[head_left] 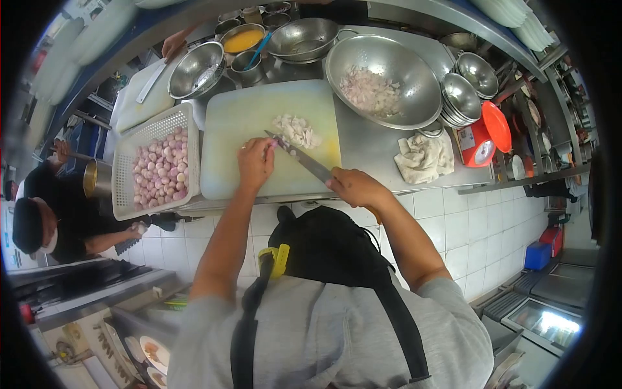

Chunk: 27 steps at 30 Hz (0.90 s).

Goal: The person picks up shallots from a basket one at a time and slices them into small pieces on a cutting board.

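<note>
My right hand (355, 187) is wrapped round the handle of a large knife (303, 158), its blade lying across the cutting board (227, 129) with the tip pointing up and left. Near the tip, my left hand (257, 161) pinches a small pinkish shallot (272, 142). A pile of chopped white pieces (298, 131) rests just beyond the blade. To the left stands a white plastic basket (121, 170) holding several peeled shallots (162, 170). A perforated steel bowl (414, 71) at the upper right contains chopped pieces (370, 91).
A crumpled cloth (424, 157), stacked steel bowls (461, 98) and a red scale (476, 144) are on the right. More bowls (303, 39) line the back. A co-worker (71, 220) is at the left; another person's hand (176, 44) is near a second knife (151, 82).
</note>
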Motion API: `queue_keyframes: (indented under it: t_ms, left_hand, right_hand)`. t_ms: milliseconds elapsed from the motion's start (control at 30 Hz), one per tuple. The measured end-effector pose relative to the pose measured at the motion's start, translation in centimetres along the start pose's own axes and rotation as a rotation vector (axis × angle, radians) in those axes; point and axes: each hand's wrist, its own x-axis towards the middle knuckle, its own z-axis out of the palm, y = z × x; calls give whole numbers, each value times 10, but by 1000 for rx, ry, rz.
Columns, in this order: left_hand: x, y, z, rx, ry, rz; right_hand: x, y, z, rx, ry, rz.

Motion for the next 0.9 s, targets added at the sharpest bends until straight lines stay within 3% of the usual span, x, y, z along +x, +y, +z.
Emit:
queue_keyframes:
  t_ms: [67, 167, 467, 667, 900]
  left_hand:
    - [3, 6, 1, 37, -21, -20]
    - [3, 1, 7, 24, -31, -40]
    - [5, -1, 6, 58, -21, -34]
    - [5, -1, 5, 44, -86, -85]
    - [5, 2, 5, 9, -6, -38]
  right_hand:
    - [2, 17, 14, -106, 118, -71]
    - [-7, 2, 20, -272, 189, 5]
    - [-31, -19, 19, -326, 302, -91]
    - [0, -9, 25, -283, 226, -42]
    - [-19, -26, 16, -273, 168, 5]
